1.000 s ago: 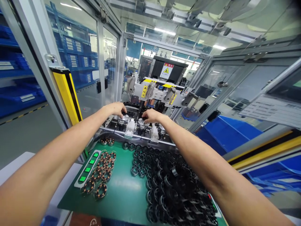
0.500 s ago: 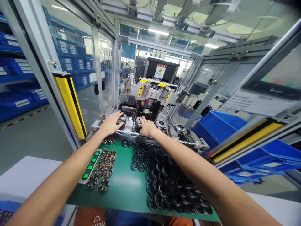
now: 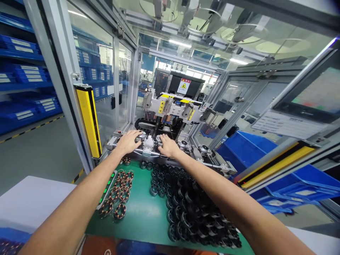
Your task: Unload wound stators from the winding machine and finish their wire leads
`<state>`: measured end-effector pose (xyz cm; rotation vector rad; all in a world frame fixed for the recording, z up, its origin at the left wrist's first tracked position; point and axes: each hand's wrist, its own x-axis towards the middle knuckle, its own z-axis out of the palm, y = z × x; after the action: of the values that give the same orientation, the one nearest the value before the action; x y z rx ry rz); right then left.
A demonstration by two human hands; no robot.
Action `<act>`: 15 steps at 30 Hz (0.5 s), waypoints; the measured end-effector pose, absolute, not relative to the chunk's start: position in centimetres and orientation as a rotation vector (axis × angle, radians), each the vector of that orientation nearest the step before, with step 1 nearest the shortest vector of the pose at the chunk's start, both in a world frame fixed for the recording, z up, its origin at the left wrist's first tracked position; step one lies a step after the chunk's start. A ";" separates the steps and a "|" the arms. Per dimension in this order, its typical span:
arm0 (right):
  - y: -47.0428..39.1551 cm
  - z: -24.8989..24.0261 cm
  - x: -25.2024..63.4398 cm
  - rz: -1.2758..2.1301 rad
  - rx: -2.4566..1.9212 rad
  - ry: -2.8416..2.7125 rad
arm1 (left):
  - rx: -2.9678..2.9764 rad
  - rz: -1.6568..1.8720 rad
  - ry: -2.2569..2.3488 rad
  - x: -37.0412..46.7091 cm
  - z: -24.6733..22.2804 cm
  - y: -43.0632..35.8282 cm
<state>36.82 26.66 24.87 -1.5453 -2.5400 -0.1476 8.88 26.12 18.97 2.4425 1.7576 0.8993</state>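
Note:
At the front rail of the winding machine, my left hand closes over the leftmost round fixture, fingers and thumb around a stator core seated there. My right hand grips at the second fixture, its fingertips on another stator core, which they partly hide. Two more fixtures to the right hold dark toothed stator cores, one nearer and one farther right. Below my hands lies a green mat. Several copper-wound stators stand on its left side; many black unwound cores crowd its right.
A panel with green buttons sits partly under my left forearm. Yellow light-curtain posts flank the opening. The machine's head with a warning label hangs behind the rail. Blue bins stand at right, a screen above.
The view has shifted slightly, so the scene sits a little farther right. My left fingers have drawn in closer around their core; my right hand stays at the second fixture.

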 end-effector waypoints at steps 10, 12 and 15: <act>28.9 26.3 48.3 -0.158 -1.572 -2.417 | 2.414 0.890 1.775 8.9 19.0 26.2; 29.0 25.8 50.4 -0.094 -1.562 -2.476 | 2.400 0.897 1.784 8.9 19.1 26.1; 29.6 26.3 54.0 -0.051 -1.549 -2.491 | 2.383 0.921 1.782 8.9 19.2 25.9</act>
<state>54.04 29.62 26.34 -1.5486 -2.4909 -0.0510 8.92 25.93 19.16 2.3831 1.7820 0.9205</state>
